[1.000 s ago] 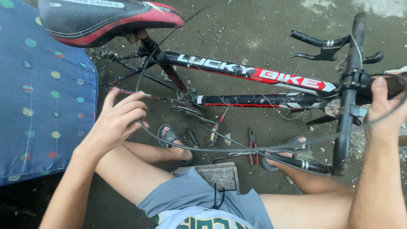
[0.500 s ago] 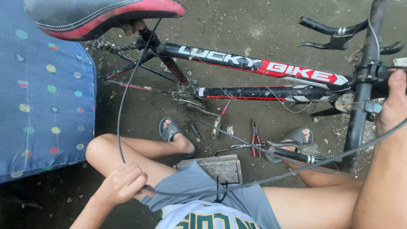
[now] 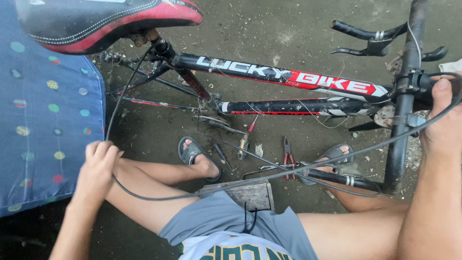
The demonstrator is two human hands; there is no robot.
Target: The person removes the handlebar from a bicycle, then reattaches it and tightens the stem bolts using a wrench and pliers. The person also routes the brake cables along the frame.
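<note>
Fingers of my left hand [image 3: 98,166] are curled shut around a thin black brake cable [image 3: 269,177], near the left knee. I see that cable loop under the hand and run right across my lap to my right hand [image 3: 445,120], which closes around the black handlebar grip at the far right; the cable passes by it, though I cannot tell if those fingers pinch it. Beyond lies the black-and-red bicycle frame [image 3: 288,79] on the concrete floor [image 3: 269,29], red-handled pliers [image 3: 288,156] and a screwdriver [image 3: 244,144] beside my sandalled feet.

Makeshift outdoor repair spot: bicycle [image 3: 288,84], pliers [image 3: 288,156], dirty concrete ground [image 3: 269,29].
</note>
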